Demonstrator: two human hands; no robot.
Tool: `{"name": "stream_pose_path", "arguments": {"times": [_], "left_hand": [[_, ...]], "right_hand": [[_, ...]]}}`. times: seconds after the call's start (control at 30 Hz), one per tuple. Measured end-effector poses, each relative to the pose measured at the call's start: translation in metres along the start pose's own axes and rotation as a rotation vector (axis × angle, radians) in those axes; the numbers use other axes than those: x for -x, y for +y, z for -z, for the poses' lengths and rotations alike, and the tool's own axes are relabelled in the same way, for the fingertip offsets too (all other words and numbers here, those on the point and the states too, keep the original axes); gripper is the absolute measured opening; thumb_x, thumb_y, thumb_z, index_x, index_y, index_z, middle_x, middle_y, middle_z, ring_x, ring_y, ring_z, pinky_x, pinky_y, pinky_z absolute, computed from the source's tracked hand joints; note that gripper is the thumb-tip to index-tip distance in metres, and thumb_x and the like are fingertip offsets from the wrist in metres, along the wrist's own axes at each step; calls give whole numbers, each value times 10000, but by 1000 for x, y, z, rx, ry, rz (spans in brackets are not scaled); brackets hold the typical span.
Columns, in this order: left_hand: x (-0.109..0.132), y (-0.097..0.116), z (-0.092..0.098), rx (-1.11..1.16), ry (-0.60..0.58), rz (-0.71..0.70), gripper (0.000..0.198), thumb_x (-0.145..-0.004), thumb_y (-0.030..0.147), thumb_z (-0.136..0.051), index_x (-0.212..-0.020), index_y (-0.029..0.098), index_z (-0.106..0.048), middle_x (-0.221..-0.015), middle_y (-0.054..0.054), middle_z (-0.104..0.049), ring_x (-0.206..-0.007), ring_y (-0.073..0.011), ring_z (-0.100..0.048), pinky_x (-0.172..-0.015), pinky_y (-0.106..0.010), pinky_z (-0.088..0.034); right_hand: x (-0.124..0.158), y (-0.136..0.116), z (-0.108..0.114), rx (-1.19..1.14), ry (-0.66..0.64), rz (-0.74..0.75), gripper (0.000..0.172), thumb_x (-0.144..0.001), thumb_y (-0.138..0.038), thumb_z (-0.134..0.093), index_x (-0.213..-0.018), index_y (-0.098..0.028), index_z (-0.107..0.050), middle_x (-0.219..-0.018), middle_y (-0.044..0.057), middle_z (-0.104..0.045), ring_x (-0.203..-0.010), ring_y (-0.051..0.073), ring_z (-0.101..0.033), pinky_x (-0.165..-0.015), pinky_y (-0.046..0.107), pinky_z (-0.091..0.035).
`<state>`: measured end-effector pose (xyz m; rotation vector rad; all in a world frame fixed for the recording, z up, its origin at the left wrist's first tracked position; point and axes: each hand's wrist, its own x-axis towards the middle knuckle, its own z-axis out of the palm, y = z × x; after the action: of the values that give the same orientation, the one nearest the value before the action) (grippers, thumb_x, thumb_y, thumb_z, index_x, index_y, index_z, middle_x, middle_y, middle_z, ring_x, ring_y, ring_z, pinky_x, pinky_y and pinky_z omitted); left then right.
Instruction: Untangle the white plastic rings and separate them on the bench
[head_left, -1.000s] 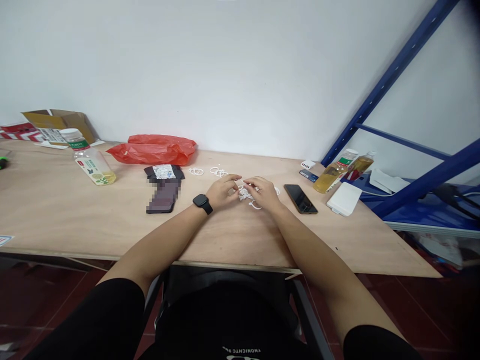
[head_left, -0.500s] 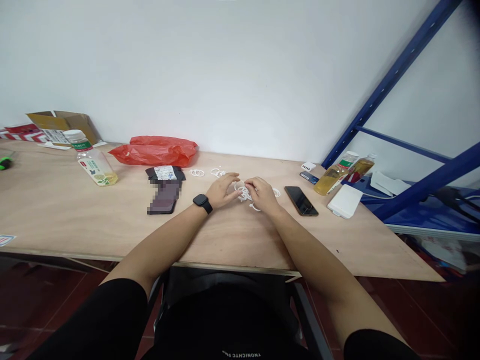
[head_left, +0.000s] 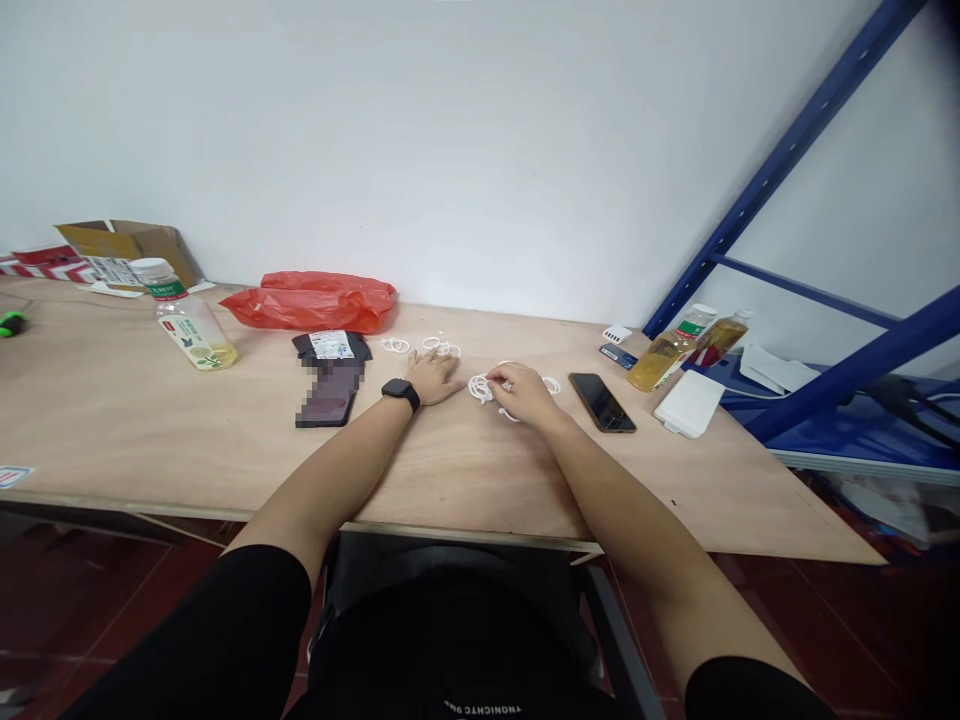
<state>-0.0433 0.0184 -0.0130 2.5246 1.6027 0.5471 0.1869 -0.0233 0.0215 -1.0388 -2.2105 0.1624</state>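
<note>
My left hand [head_left: 435, 378], a black watch on its wrist, lies low over the table with its fingers spread. Its fingertips reach a small group of white plastic rings [head_left: 452, 349], partly covering them. To the right, my right hand [head_left: 525, 392] is closed, thumb and forefinger pinched at the edge of a pile of white rings [head_left: 478, 388]. The pinched part is small and half hidden by the fingers. Another white ring [head_left: 553, 385] shows just beyond the right hand. A separate pair of white rings [head_left: 396, 345] lies left of my left hand.
On the wooden table [head_left: 450, 470], a phone [head_left: 602, 402] and white case [head_left: 690, 403] lie right, beside a tea bottle [head_left: 670, 350]. A black packet [head_left: 331, 347], red plastic bag [head_left: 315, 303] and drink bottle [head_left: 191, 325] are left. A blue rack [head_left: 810, 290] borders the right side.
My left hand has moved left, away from the pile and my right hand, to the small ring group. My right hand stays at the pile, fingers still pinched.
</note>
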Motion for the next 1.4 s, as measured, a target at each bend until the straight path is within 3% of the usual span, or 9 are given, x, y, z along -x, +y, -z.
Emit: {"name": "stream_pose_path", "arguments": {"times": [0.17, 0.33, 0.5, 0.57, 0.63, 0.77, 0.9, 1.1, 1.4], "left_hand": [[1, 2, 7, -76, 58, 66, 471, -863, 484, -560, -1247, 216, -615, -1255, -134, -637, -1193, -320, -539, -1100, -572, -267], [-1, -5, 8, -79, 69, 38, 267, -883, 331, -511, -929, 197, -737, -964, -112, -671, -977, -262, -623, -921, -407, -466], [2, 0, 9, 94, 301, -224, 208, -912, 243, -507, -926, 172, -702, -1119, -128, -611, -1059, -234, -607, -936, -385, -513], [4, 10, 10, 153, 416, -364, 183, -929, 256, -520, -941, 177, -684, -1274, -138, -559, -1152, -240, -579, -956, -404, -516], [6, 22, 11, 178, 459, -483, 173, -940, 267, -525, -944, 180, -675, -1375, -133, -512, -1177, -235, -577, -951, -406, -526], [11, 43, 10, 189, 369, -617, 186, -945, 249, -509, -981, 187, -681, -1379, -111, -546, -1175, -226, -588, -958, -391, -532], [13, 47, 8, 237, 316, -664, 191, -943, 221, -493, -1048, 182, -648, -1459, -108, -480, -1267, -218, -538, -1016, -376, -510], [14, 41, 6, 288, 352, -627, 156, -952, 189, -464, -1042, 176, -591, -1508, -148, -412, -1348, -217, -476, -1052, -407, -492], [14, 43, 8, 317, 280, -631, 224, -970, 211, -408, -1107, 179, -582, -1415, -136, -544, -1257, -195, -571, -1003, -365, -517]], "right_hand": [[0, 4, 2, 52, -44, -7, 131, -812, -157, -562, -842, -194, -684, -878, 60, -703, -844, 201, -618, -781, 321, -456], [0, 5, 7, 101, -30, -6, 104, -823, -236, -601, -851, -187, -689, -905, 76, -704, -857, 216, -616, -801, 338, -451], [-1, 3, 7, 43, 18, -35, 192, -858, -349, -609, -926, -193, -699, -956, 93, -711, -909, 235, -623, -855, 371, -454], [-2, 3, 5, -77, 87, -101, 246, -868, -354, -588, -1023, -195, -694, -996, 90, -711, -924, 229, -627, -864, 373, -464], [-3, 5, 2, -280, 172, -223, 323, -873, -387, -561, -1109, -197, -673, -997, 76, -707, -868, 207, -633, -803, 354, -490], [-7, 9, -1, -711, 170, -430, 379, -824, -476, -578, -1054, -194, -684, -809, 24, -671, -608, 140, -561, -565, 282, -464], [-9, 10, -1, -875, 132, -462, 314, -729, -459, -697, -896, -194, -682, -679, -12, -627, -509, 98, -477, -478, 241, -400], [-8, 5, -1, -907, 160, -399, 358, -648, -447, -793, -876, -203, -663, -723, -6, -650, -567, 107, -533, -521, 246, -441], [-5, 4, 0, -812, 185, -334, 346, -707, -501, -756, -801, -206, -602, -645, -16, -606, -580, 128, -558, -547, 261, -463]]}}
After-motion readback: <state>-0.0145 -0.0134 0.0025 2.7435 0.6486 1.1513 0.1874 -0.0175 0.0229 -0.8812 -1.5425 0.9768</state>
